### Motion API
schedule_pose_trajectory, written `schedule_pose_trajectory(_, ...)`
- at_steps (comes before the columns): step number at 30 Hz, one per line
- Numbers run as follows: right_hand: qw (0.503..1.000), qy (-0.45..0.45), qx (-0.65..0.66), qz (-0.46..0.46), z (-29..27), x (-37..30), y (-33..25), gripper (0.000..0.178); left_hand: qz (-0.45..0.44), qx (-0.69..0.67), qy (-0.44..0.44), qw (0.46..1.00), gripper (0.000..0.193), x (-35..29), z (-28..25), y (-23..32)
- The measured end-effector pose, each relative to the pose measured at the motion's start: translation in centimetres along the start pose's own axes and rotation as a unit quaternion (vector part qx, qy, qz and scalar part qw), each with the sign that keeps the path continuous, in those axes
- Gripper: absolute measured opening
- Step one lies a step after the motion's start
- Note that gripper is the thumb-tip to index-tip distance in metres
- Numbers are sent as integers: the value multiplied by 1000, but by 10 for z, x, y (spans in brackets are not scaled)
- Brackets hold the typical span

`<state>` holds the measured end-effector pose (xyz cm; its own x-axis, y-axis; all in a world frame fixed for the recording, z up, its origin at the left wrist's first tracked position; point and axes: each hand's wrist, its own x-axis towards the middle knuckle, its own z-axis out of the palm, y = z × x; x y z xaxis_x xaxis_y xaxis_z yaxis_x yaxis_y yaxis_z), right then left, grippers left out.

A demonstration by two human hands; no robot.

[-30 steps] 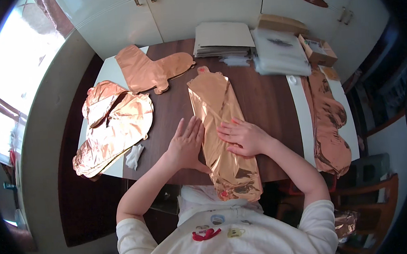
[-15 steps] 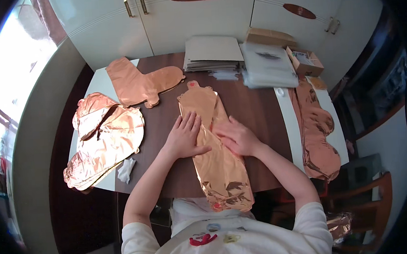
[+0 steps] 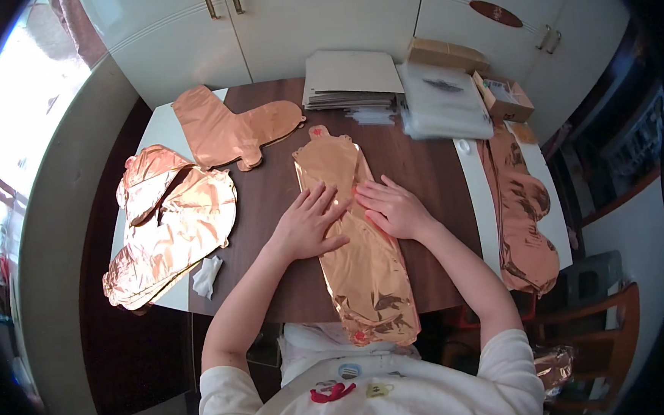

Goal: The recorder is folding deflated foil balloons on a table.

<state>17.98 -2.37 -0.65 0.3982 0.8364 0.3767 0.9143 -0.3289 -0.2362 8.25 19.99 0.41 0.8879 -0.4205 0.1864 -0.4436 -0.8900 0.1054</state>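
A flat, folded rose-gold foil balloon (image 3: 366, 270) lies lengthwise in front of me, its near end hanging over the table's edge. My left hand (image 3: 304, 223) rests flat on its left edge, fingers spread apart. On the right edge, my right hand (image 3: 397, 207) lies with its fingers stretched out, touching the foil. Small red spots show at both ends of the balloon. To the left are crumpled, shinier foil balloons (image 3: 195, 212) and, behind them, a flat stack of foil balloons (image 3: 217, 134). Further foil balloons (image 3: 519, 219) lie along the right side.
At the table's back stand a stack of grey boards (image 3: 350, 69), a pile of clear plastic bags (image 3: 445, 102) and a small cardboard box (image 3: 504, 96). A crumpled white tissue (image 3: 207, 277) lies near the left front edge of the brown table (image 3: 435, 277). A wooden chair (image 3: 620, 327) stands at the right.
My right hand has slid slightly right and upward along the balloon's edge. The left hand has stayed on the foil. The view has shifted a little.
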Motion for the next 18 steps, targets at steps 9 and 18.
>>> schedule_pose_trajectory(9, 1000, -14, 20, 0, 0, 0, 0, 34, 24, 13, -12, 1000, 67, 0, 2, -3)
schedule_pose_trajectory(18, 1000, -4, 3, 15, 11, 12, 19, 39, 16, 11, -7, 1000, 65, 0, 3, -2)
